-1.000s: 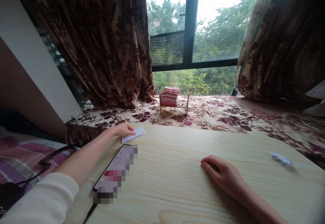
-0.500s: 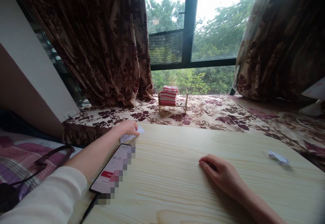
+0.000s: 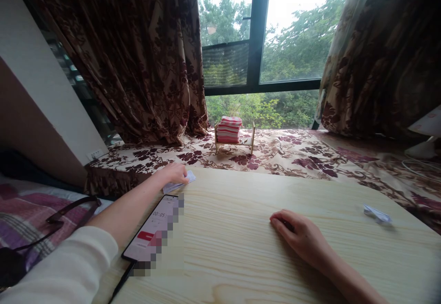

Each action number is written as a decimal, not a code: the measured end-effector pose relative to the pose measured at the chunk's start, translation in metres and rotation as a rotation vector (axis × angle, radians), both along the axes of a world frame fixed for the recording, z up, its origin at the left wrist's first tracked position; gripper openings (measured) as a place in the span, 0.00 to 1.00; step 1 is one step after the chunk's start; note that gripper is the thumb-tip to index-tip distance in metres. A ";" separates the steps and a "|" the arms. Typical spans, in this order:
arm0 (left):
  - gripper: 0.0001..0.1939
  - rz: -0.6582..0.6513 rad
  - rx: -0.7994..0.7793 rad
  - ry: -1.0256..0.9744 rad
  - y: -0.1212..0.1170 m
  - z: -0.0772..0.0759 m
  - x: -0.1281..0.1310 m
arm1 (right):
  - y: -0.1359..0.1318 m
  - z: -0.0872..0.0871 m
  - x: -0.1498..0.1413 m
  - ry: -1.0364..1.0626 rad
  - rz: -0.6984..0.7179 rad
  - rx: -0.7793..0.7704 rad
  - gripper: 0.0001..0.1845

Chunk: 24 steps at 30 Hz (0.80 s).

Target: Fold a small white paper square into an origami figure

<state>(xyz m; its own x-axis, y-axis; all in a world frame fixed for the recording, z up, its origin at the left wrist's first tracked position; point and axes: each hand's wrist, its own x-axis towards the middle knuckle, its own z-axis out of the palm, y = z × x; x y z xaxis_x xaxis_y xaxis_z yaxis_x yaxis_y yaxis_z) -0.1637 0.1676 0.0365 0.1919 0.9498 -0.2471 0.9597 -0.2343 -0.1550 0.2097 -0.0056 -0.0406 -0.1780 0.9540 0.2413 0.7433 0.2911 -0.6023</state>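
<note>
At the table's far left edge, my left hand (image 3: 175, 173) is closed, its fingers and thumb on a flat piece of white paper (image 3: 190, 176). The hand covers part of the paper. My right hand (image 3: 296, 231) rests on the wooden table (image 3: 237, 221), right of the middle, with curled fingers and the thumb lying alongside them. I see nothing held in it. Close below my left hand lies a phone (image 3: 151, 226) showing a timer, with a black cable at its lower end. A small folded white paper (image 3: 377, 214) lies apart from both hands, on the right.
Beyond the table, a floral cloth (image 3: 275, 150) covers the window ledge. On it stands a small wooden rack (image 3: 253, 138) with a stack of red-and-white striped cloths (image 3: 228, 130). A lamp (image 3: 427, 129) is at the far right. Bedding and a dark strap (image 3: 74, 207) lie left.
</note>
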 end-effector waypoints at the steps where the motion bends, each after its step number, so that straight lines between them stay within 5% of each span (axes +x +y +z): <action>1: 0.16 -0.004 -0.001 0.005 0.000 0.000 0.000 | 0.000 0.000 0.000 0.001 0.001 0.003 0.14; 24: 0.16 0.026 -0.119 0.060 -0.005 0.006 -0.001 | 0.000 -0.003 0.001 0.018 -0.001 -0.007 0.15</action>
